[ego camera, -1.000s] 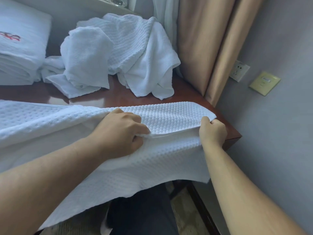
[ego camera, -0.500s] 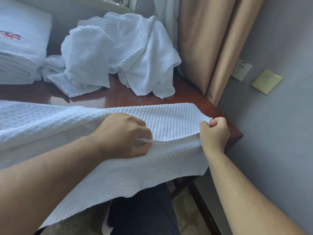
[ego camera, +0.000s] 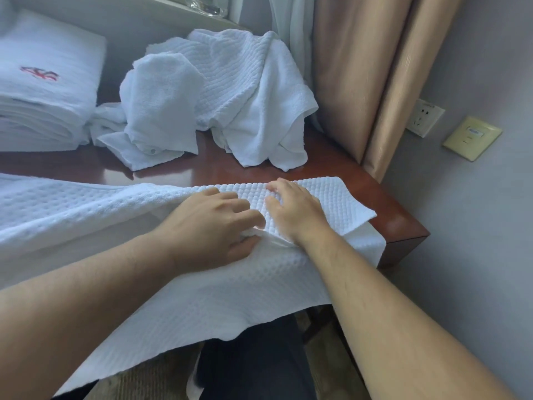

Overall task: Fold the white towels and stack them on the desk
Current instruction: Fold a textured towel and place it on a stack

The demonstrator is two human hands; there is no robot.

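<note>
Towel (ego camera: 161, 287) is lying mid-frame across the table (ego camera: 372, 197); left hand (ego camera: 213, 226) is pinching its fold, right hand (ego camera: 297, 210) is pressing flat, fingers apart, smoothing the crease.

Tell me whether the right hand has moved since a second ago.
Yes. The right hand left the towel's corner near the desk's right edge and moved left, now resting on the waffle towel beside the left hand.
</note>
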